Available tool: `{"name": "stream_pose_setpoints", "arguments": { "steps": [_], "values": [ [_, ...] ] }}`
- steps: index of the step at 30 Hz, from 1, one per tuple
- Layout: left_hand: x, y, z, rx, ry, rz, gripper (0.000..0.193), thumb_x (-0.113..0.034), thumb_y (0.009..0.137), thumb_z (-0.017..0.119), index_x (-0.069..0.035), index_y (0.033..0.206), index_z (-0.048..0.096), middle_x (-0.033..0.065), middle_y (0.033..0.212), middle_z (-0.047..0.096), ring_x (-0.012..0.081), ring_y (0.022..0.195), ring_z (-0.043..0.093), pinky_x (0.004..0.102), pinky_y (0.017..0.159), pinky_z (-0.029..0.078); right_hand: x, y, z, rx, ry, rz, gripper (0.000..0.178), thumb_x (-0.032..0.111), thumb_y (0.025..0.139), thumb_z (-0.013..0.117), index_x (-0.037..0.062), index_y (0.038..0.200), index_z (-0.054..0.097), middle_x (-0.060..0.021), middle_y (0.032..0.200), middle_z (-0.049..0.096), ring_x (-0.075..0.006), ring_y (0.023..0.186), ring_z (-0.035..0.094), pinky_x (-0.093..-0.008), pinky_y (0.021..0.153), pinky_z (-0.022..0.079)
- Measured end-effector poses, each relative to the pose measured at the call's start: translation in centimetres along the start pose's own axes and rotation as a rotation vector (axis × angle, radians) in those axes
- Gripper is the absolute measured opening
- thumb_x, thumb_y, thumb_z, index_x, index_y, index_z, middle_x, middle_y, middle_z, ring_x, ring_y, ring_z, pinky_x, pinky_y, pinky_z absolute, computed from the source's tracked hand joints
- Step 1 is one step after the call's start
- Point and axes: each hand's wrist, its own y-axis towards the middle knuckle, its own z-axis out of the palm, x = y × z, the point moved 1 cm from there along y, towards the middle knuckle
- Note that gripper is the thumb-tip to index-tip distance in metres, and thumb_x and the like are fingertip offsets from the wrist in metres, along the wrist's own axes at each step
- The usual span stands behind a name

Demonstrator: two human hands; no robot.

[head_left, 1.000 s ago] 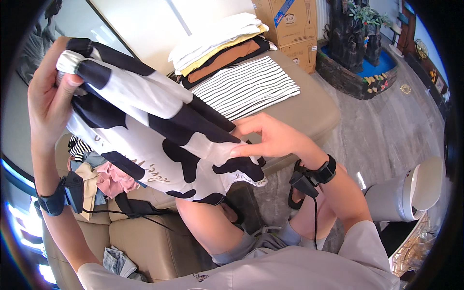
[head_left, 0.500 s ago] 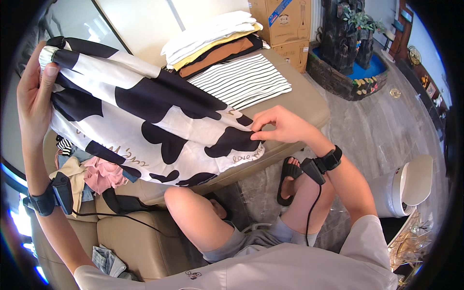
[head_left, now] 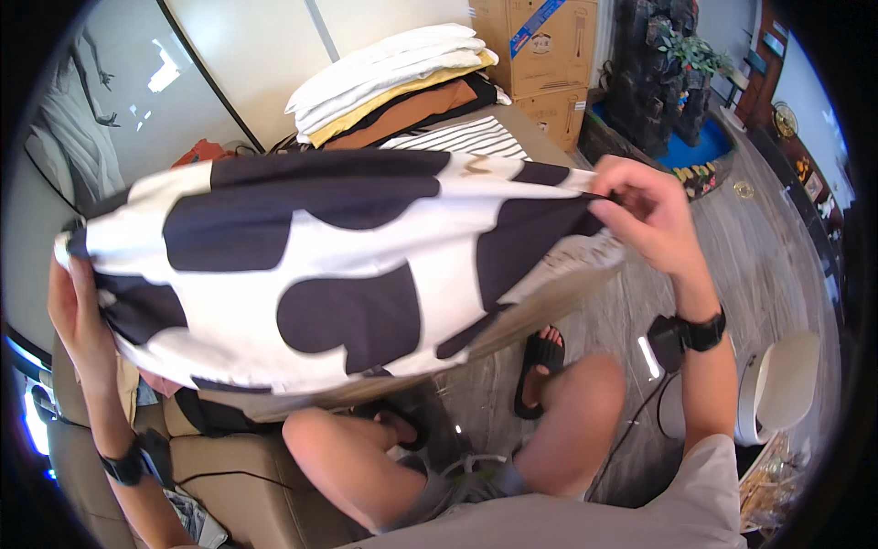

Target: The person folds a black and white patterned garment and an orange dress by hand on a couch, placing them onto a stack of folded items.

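Note:
A black-and-white cow-print garment (head_left: 247, 311) is stretched sideways in the air above my knees. Its gathered end is pinched between the thumb and fingers of my left hand (head_left: 87, 316). At the opposite end, my right hand (head_left: 654, 220) grips the edge, which carries some lettering. The cloth sags between the two hands and bulges along its lower side. Behind it, a striped folded garment (head_left: 476, 142) is partly covered from view. Most of the loose clothes at the left are hidden too.
A stack of folded clothes (head_left: 393, 87) sits on the brown sofa (head_left: 242, 467) at the back. Cardboard boxes (head_left: 549, 55) stand behind. A dark rock fountain (head_left: 654, 82) is at the far right, a white bin (head_left: 777, 384) at the near right. Jeans (head_left: 197, 517) lie at the lower left.
My right hand has moved right and slightly up, pulling the garment wider and more level. My left hand has lowered. The cloth now covers more of the striped garment and the loose pile.

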Motion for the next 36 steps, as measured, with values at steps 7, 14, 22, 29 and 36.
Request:
{"name": "stream_pose_setpoints", "arguments": {
  "steps": [7, 14, 22, 29, 36],
  "values": [
    [0.7, -14.1, 6.8, -0.189, -0.183, -0.195, 0.052, -0.026, 0.105, 0.053, 0.003, 0.146, 0.041, 0.0177, 0.142, 0.053, 0.0256, 0.127, 0.055, 0.0386, 0.106, 0.045, -5.1, -1.8, -4.4, -0.252, -0.112, -0.056, 0.020, 0.016, 0.084, 0.076, 0.0012, 0.088, 0.063, -0.0095, 0.091, 0.059, -0.0178, 0.084, 0.054, -0.0275, 0.071, 0.041],
    [-1.8, -18.7, 13.4, -0.236, -0.120, -0.300, 0.047, -0.024, 0.106, 0.049, 0.003, 0.144, 0.042, 0.0166, 0.139, 0.054, 0.0229, 0.123, 0.055, 0.0357, 0.105, 0.044, -9.9, -0.3, -6.6, -0.494, -0.093, -0.207, 0.034, 0.028, 0.092, 0.074, 0.0063, 0.091, 0.048, -0.0027, 0.086, 0.039, -0.0074, 0.065, 0.044, -0.0206, 0.052, 0.036],
    [-1.1, -13.7, 18.5, -0.261, -0.128, -0.292, 0.042, -0.021, 0.107, 0.046, 0.004, 0.142, 0.044, 0.0153, 0.135, 0.055, 0.0198, 0.119, 0.055, 0.0323, 0.103, 0.042, -10.9, 7.0, -10.8, -0.540, -0.355, -0.316, 0.016, 0.011, 0.104, 0.054, 0.0001, 0.115, 0.057, -0.0054, 0.113, 0.058, -0.0069, 0.092, 0.055, -0.0212, 0.083, 0.044],
    [1.0, -3.4, 26.4, -0.054, -0.326, -0.501, 0.037, -0.020, 0.107, 0.047, 0.007, 0.131, 0.052, 0.0082, 0.113, 0.062, 0.0134, 0.103, 0.056, 0.0269, 0.091, 0.044, -15.8, 18.6, -7.0, -0.448, -0.414, -0.179, 0.013, 0.008, 0.095, 0.068, -0.0011, 0.105, 0.068, -0.0033, 0.108, 0.067, -0.0096, 0.102, 0.059, -0.0233, 0.093, 0.045],
    [9.7, -1.3, 36.4, 0.149, -0.641, -0.885, 0.039, -0.033, 0.106, 0.053, 0.003, 0.112, 0.065, -0.0005, 0.098, 0.067, 0.0044, 0.088, 0.055, 0.0213, 0.080, 0.045, -29.4, 26.5, -0.5, -0.091, -0.215, 0.333, 0.010, 0.012, 0.093, 0.072, 0.0026, 0.097, 0.072, 0.0019, 0.091, 0.067, -0.0066, 0.083, 0.059, -0.0233, 0.076, 0.048]
  ]
}}
